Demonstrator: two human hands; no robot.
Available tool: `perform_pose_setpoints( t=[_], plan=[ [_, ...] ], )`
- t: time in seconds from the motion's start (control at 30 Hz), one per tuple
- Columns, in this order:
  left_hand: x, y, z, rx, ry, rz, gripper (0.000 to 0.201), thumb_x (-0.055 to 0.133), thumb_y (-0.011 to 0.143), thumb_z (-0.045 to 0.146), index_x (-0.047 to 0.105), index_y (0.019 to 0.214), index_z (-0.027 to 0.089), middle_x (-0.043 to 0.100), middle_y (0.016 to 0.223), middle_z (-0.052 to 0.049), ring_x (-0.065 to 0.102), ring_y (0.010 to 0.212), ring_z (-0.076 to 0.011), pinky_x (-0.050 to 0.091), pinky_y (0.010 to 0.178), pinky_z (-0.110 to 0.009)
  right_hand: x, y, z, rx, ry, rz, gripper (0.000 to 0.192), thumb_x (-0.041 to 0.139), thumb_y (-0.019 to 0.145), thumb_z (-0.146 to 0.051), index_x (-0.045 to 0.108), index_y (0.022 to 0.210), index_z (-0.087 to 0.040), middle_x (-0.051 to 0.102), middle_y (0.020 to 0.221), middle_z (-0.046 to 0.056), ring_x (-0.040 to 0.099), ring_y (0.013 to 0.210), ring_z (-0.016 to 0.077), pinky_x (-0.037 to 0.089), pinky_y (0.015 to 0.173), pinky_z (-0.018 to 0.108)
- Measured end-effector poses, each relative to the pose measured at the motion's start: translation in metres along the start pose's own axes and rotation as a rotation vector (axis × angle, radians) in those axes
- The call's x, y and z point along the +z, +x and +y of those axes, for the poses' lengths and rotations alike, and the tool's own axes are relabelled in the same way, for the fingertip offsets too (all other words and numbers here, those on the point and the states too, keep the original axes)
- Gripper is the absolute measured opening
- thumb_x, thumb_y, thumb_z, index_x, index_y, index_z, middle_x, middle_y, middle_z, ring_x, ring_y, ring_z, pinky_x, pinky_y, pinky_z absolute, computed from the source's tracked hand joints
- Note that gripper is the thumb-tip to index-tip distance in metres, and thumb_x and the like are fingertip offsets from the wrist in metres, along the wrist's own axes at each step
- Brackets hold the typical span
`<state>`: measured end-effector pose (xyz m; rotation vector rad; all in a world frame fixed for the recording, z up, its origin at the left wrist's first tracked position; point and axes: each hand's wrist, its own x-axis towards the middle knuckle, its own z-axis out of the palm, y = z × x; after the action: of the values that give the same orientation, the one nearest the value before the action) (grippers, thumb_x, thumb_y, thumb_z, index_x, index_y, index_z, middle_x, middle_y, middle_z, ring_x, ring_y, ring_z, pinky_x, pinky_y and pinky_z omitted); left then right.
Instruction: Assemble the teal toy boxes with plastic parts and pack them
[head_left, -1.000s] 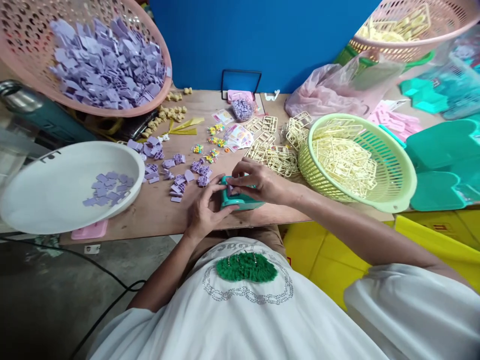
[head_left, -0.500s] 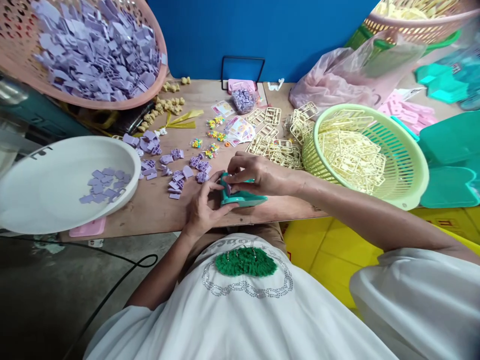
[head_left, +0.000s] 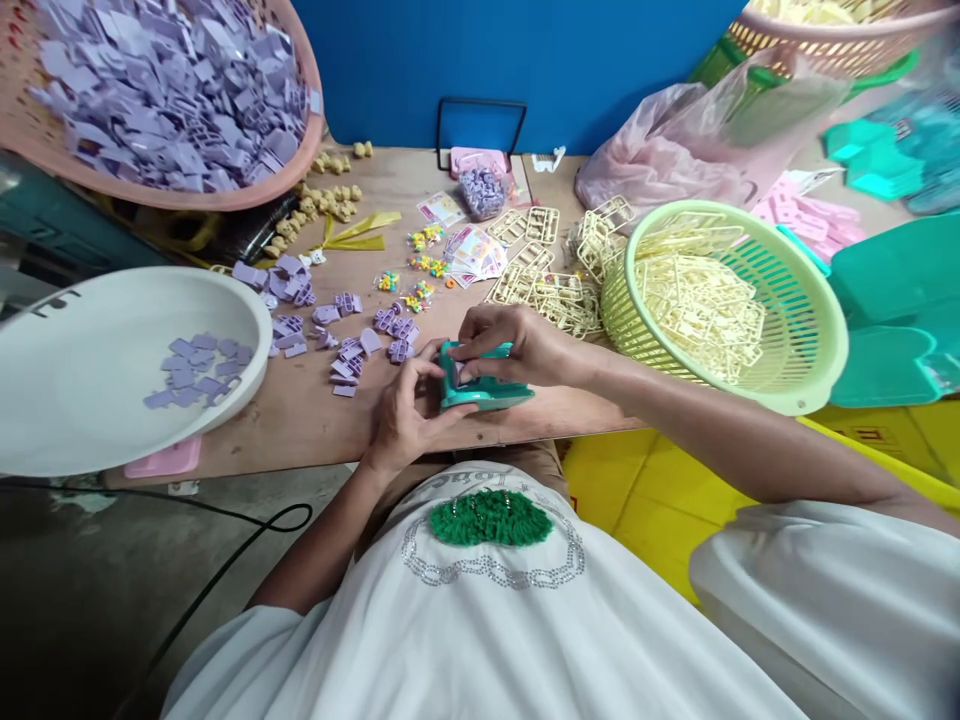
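A teal plastic case rests tilted at the table's front edge. My left hand grips its left end, thumb along the near side and fingers at the far side. Inside the case, a small purple plastic piece sits between the fingertips of my right hand, which reaches in from the right; the hand covers part of the case. Several loose purple pieces lie just left of my hands. Beyond my right hand are cream plastic frames.
A white bowl with purple pieces stands left, under a pink basket heaped with more. On the right is a green basket of cream frames, beside teal cases. Printed cards and small yellow bits lie mid-table.
The view has shifted slightly, so surrounding things sit a little further left and up. My right fingers have moved slightly on the purple piece inside the case; the left hand keeps its grip.
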<state>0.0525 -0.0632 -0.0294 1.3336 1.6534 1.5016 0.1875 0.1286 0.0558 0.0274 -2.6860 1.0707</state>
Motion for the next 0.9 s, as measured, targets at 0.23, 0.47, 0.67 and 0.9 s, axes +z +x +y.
perform_pose_setpoints(
  t=[0.23, 0.47, 0.67, 0.9],
  plan=[
    [-0.001, 0.004, 0.002, -0.007, -0.037, -0.025, 0.057, 0.092, 0.080, 0.051, 0.052, 0.111, 0.026, 0.062, 0.156, -0.020, 0.066, 0.142, -0.0307, 0.062, 0.109, -0.044, -0.002, -0.006, 0.007, -0.091, -0.093, -0.030, 0.035, 0.063, 0.108, -0.043, 0.085, 0.115, -0.017, 0.070, 0.102, 0.012, 0.065, 0.089, 0.0188, 0.050, 0.079, 0.031],
    [-0.004, 0.005, 0.004, 0.032, -0.007, -0.049, 0.052, 0.090, 0.084, 0.048, 0.055, 0.115, 0.026, 0.063, 0.155, -0.018, 0.065, 0.143, -0.0313, 0.062, 0.109, -0.044, -0.009, 0.004, -0.009, -0.174, -0.284, -0.120, 0.034, 0.055, 0.110, -0.032, 0.083, 0.102, -0.015, 0.068, 0.095, 0.013, 0.058, 0.088, 0.0207, 0.048, 0.080, 0.034],
    [-0.005, 0.005, 0.008, 0.159, 0.113, -0.019, 0.035, 0.085, 0.090, 0.041, 0.062, 0.110, 0.025, 0.066, 0.153, -0.016, 0.063, 0.145, -0.0329, 0.053, 0.121, -0.048, -0.008, 0.010, -0.008, -0.150, -0.274, -0.139, 0.033, 0.056, 0.110, -0.032, 0.083, 0.103, -0.014, 0.069, 0.096, 0.013, 0.059, 0.089, 0.0206, 0.051, 0.083, 0.035],
    [-0.023, 0.019, 0.007, 0.130, 0.035, -0.181, 0.041, 0.088, 0.087, 0.042, 0.066, 0.115, 0.023, 0.069, 0.149, -0.017, 0.062, 0.146, -0.0351, 0.052, 0.123, -0.049, -0.022, -0.001, -0.002, -0.245, -0.121, -0.215, 0.034, 0.055, 0.112, -0.033, 0.074, 0.136, -0.018, 0.068, 0.131, 0.018, 0.068, 0.118, 0.0216, 0.057, 0.100, 0.034]
  ],
)
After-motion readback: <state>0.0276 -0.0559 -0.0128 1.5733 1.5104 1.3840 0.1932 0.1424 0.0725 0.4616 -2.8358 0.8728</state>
